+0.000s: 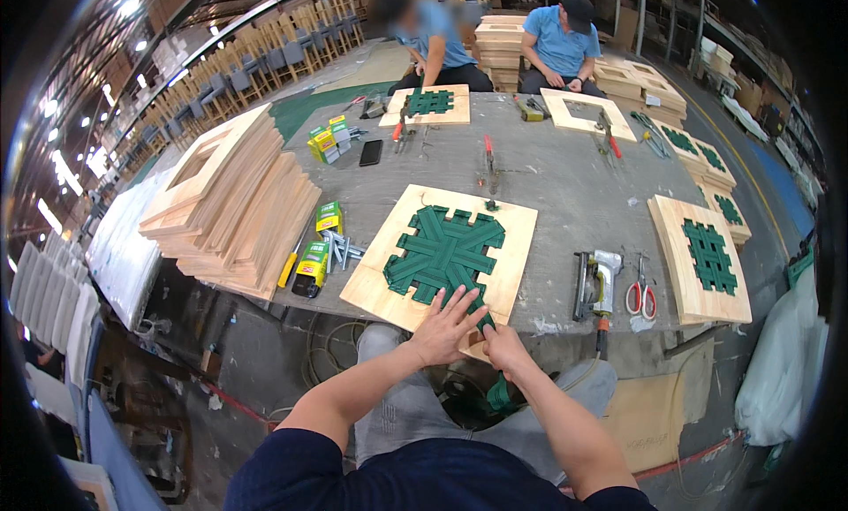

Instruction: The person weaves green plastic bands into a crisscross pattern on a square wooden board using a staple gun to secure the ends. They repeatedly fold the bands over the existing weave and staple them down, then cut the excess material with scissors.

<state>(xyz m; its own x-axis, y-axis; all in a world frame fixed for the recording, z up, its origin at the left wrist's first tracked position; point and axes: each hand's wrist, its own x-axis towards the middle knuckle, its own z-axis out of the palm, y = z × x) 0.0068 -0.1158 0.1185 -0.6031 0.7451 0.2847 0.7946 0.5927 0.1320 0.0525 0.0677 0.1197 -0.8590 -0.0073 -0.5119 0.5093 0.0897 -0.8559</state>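
A square wooden panel (375, 286) lies at the table's near edge, with green webbing straps (446, 250) crossed and woven over its middle. My left hand (446, 328) rests on the panel's near edge with its fingers spread, their tips on the webbing. Just right of it, my right hand (505, 350) is closed around the loose end of a green strap. The tail of that strap (501, 394) hangs below the table edge over my lap. To the right lie a pneumatic staple gun (603, 281) and red-handled scissors (640, 299).
A tall stack of wooden frames (238, 211) stands left, beside staple boxes (311, 268) and loose staple strips (340, 246). Finished-looking webbed panels (707, 259) are piled right. A red-handled tool (490, 162) lies ahead. Two co-workers (565, 43) sit across the table (565, 211).
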